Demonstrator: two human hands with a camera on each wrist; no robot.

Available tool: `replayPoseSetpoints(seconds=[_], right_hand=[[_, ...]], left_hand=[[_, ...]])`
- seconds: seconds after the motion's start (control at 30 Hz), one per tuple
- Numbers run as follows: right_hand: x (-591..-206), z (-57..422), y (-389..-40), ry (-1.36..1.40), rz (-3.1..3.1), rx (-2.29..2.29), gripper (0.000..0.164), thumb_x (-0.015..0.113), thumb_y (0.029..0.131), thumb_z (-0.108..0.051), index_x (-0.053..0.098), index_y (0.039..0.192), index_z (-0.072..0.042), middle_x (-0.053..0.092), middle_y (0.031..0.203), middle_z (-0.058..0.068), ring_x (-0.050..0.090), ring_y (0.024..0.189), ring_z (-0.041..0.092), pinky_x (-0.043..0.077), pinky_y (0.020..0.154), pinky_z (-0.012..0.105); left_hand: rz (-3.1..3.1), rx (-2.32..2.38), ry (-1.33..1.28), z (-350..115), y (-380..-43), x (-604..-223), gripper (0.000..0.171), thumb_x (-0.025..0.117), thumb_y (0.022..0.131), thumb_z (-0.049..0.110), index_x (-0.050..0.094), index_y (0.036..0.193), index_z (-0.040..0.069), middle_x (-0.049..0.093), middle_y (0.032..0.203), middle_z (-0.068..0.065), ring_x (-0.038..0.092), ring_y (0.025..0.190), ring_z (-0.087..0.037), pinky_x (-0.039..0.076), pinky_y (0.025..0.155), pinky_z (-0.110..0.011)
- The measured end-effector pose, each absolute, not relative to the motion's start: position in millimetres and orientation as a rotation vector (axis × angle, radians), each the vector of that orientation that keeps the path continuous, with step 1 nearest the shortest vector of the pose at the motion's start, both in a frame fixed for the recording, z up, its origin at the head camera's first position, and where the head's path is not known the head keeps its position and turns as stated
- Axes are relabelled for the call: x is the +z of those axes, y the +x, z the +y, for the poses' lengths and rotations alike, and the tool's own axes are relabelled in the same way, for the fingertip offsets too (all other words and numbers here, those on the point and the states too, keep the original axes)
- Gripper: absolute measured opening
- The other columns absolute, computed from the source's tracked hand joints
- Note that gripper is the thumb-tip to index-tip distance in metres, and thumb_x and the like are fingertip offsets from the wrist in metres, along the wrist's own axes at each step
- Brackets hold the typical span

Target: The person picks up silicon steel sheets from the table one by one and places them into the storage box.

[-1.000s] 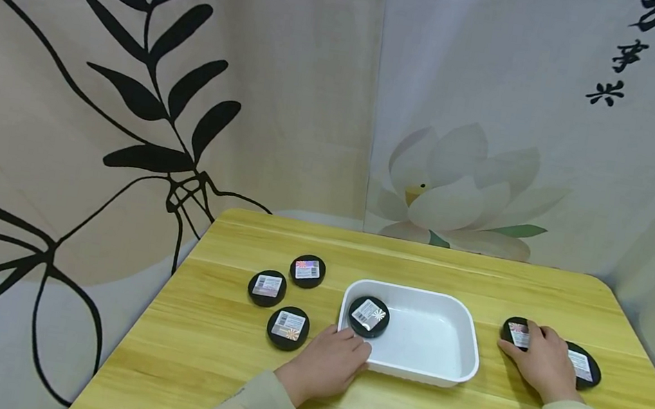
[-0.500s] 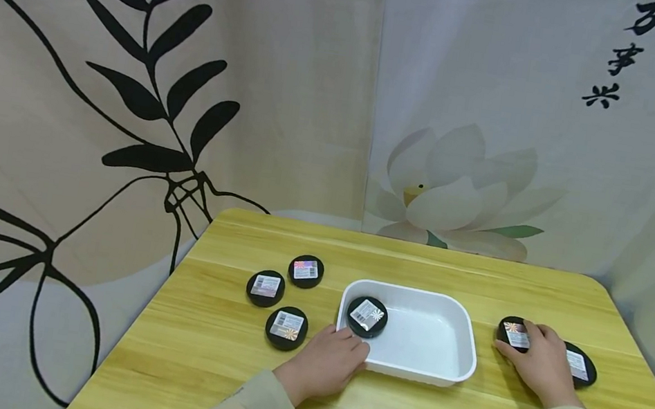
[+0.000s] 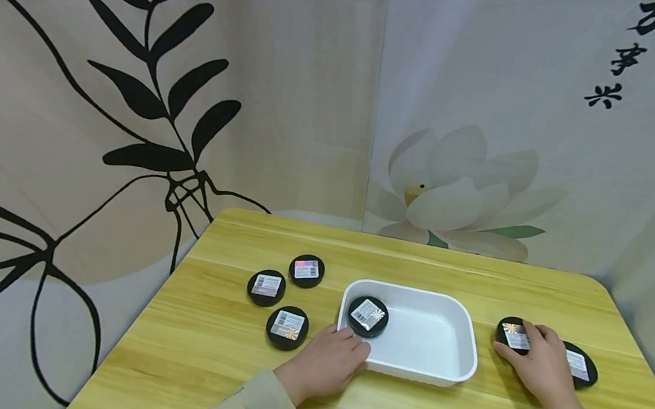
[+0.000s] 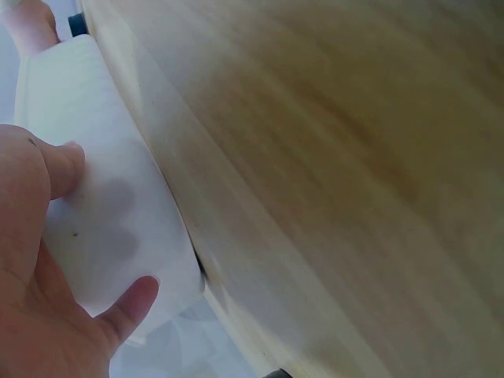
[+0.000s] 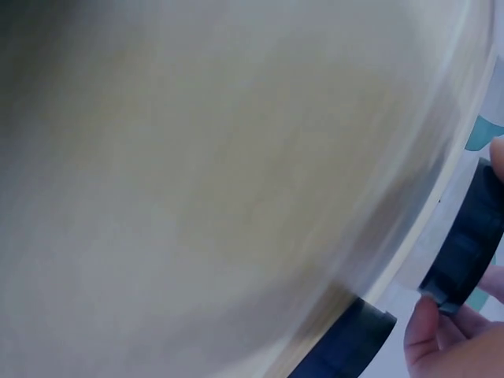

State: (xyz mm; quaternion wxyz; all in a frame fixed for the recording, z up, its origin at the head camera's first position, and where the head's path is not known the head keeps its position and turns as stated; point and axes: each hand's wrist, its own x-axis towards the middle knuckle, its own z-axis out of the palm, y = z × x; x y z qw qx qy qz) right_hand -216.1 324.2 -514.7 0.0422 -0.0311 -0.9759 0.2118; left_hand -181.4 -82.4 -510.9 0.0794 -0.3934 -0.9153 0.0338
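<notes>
My left hand (image 3: 327, 362) holds the near left corner of a white rectangular tray (image 3: 463, 356). In the left wrist view its thumb and a finger lie against the tray's outer wall (image 4: 118, 126). A flat round black jar (image 3: 367, 316) with a silvery label sits inside, at the tray's left end. Right of the tray, my right hand (image 3: 545, 368) grips another labelled black jar (image 3: 514, 334) from above; the right wrist view shows fingertips on that jar's side (image 5: 465, 244). A further black jar (image 3: 584, 367) lies just beyond this hand, partly covered by it.
Three more black jars lie left of the tray: a rear one (image 3: 307, 271), a left one (image 3: 266, 287) and a front one (image 3: 288, 328). All stands on a yellow wooden table (image 3: 204, 369). A printed curtain (image 3: 306, 90) hangs behind its far edge.
The right hand and the jar in it have shifted very slightly to the left. The left hand and the tray stay in place.
</notes>
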Motion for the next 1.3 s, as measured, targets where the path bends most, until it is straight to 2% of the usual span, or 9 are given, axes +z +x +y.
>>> replayPoseSetpoints(seconds=[0.4, 1.3], right_hand=[[-511.6, 321.0, -211.9, -0.12, -2.985, 0.687, 0.1, 0.067, 0.088, -0.062, 0.035, 0.146, 0.014, 0.028, 0.143, 0.047, 0.031, 0.127, 0.064, 0.031, 0.099, 0.077], [-494.8, 306.7, -206.6, -0.123, -2.965, 0.781, 0.103, 0.07, 0.088, -0.059, 0.029, 0.15, 0.013, 0.026, 0.144, 0.046, 0.031, 0.128, 0.062, 0.031, 0.1, 0.077]], left_hand=[[-2.732, 0.114, -1.179, -80.9, -181.5, -510.3, 0.02, 0.047, 0.106, 0.039, 0.055, 0.105, 0.021, 0.067, 0.105, 0.009, 0.055, 0.092, -0.011, 0.043, 0.078, -0.028], [-2.722, 0.114, -1.176, -82.0, -179.8, -508.6, 0.019, 0.048, 0.105, 0.04, 0.055, 0.104, 0.022, 0.067, 0.102, 0.009, 0.055, 0.09, -0.011, 0.042, 0.077, -0.028]])
